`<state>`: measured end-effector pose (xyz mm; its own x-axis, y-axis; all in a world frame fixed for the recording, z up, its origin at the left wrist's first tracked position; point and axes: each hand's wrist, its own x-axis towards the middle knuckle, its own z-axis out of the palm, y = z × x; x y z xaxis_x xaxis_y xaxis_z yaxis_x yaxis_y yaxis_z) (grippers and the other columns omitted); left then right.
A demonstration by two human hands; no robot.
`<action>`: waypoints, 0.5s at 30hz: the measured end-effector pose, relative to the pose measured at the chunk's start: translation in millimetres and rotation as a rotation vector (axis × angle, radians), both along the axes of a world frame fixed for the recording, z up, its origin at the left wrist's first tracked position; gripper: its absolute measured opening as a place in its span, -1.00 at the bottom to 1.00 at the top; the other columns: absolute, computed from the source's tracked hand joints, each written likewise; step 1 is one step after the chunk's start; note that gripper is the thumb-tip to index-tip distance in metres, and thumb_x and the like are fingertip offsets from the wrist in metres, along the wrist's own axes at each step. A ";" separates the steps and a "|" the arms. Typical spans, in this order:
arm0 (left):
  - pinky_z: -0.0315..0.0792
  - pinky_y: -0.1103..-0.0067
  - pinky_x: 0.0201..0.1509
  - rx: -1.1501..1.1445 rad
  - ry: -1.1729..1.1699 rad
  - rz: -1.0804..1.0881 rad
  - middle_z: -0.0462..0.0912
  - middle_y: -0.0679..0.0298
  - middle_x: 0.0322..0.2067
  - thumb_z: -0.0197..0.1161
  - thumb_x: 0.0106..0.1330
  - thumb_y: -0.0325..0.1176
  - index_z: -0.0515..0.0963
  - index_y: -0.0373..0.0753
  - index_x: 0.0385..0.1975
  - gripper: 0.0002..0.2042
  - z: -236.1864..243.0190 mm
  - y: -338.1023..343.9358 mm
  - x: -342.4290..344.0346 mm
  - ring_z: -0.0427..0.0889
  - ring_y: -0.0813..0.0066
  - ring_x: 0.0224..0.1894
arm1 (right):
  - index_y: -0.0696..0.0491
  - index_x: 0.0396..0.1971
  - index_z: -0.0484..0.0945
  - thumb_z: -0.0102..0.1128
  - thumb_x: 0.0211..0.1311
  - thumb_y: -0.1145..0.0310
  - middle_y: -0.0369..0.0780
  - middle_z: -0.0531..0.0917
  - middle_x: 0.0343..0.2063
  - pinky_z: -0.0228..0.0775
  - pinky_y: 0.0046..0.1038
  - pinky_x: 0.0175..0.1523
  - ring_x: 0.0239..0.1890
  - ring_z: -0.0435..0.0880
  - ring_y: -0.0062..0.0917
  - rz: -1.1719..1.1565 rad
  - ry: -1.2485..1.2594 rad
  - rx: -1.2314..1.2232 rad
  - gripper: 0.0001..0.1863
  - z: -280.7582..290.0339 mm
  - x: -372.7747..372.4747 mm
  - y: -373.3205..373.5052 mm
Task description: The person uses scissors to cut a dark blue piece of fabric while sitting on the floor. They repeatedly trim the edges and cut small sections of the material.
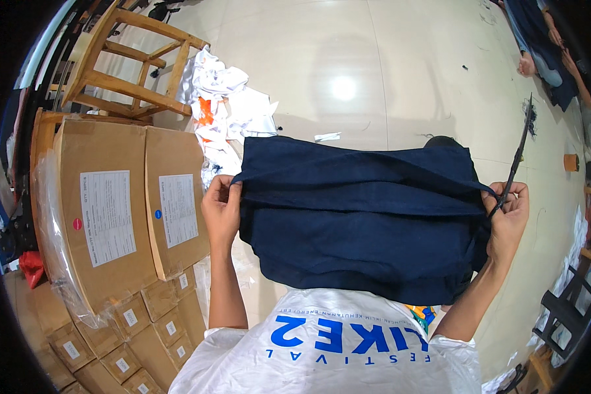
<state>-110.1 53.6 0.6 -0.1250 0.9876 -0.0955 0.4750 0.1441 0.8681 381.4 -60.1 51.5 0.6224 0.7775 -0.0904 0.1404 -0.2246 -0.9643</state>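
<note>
Here, nearest of all, a white T-shirt [374, 315] with blue lettering covers the person's torso, and just beyond it a navy cloth [354, 243] lies across the lap, creased into long sideways folds, its near edge against the shirt. At the cloth's left edge, close to the far left corner, the left hand [220, 209] pinches a fold between thumb and fingers. Across at the right edge, the right hand [509, 213] grips dark scissors [521, 146], their blades pointing away over the floor [414, 72], while its fingertips hold the other end of that fold. To the left stand small labelled boxes [154, 331] and two large cardboard cartons [167, 151] with paper labels, clear plastic film [52, 217] along the outer side. Past the cloth's far left corner, white fabric [253, 108] with orange patches lies heaped on the floor; a white scrap [328, 136] sits just beyond the far edge. Farther off, a wooden stool [134, 88] stands beside the heap, and at the floor's far right another person [528, 64] has dark blue fabric [538, 33].
</note>
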 end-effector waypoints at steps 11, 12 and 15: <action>0.50 0.69 -0.08 0.172 -0.040 0.103 0.65 0.30 -0.14 0.22 0.42 -0.60 0.54 -0.29 0.08 -0.74 30.9 -16.7 -22.6 0.60 0.68 -0.17 | 0.10 -0.13 0.38 0.40 0.17 0.64 -0.22 0.65 -0.26 0.42 -0.61 -0.07 -0.22 0.60 -0.61 -0.127 -0.109 0.032 -0.62 14.3 -0.9 -32.3; 0.48 0.67 0.03 0.165 -0.011 0.061 0.63 0.28 -0.10 0.19 0.40 -0.66 0.53 -0.33 0.08 -0.72 46.2 -27.1 -28.4 0.60 0.63 -0.10 | 0.11 -0.12 0.38 0.40 0.16 0.63 -0.22 0.65 -0.25 0.43 -0.60 -0.06 -0.20 0.60 -0.59 -0.171 -0.147 0.062 -0.61 21.0 -3.2 -48.8; 0.50 0.60 0.09 0.127 0.120 -0.078 0.60 0.23 -0.10 0.12 0.40 -0.72 0.54 -0.42 -0.06 -0.81 57.4 -79.6 -66.2 0.63 0.53 -0.07 | 0.13 -0.04 0.38 0.25 0.11 0.70 -0.21 0.64 -0.25 0.45 -0.56 0.01 -0.17 0.61 -0.54 -0.119 -0.182 0.099 -0.59 20.5 14.5 -112.3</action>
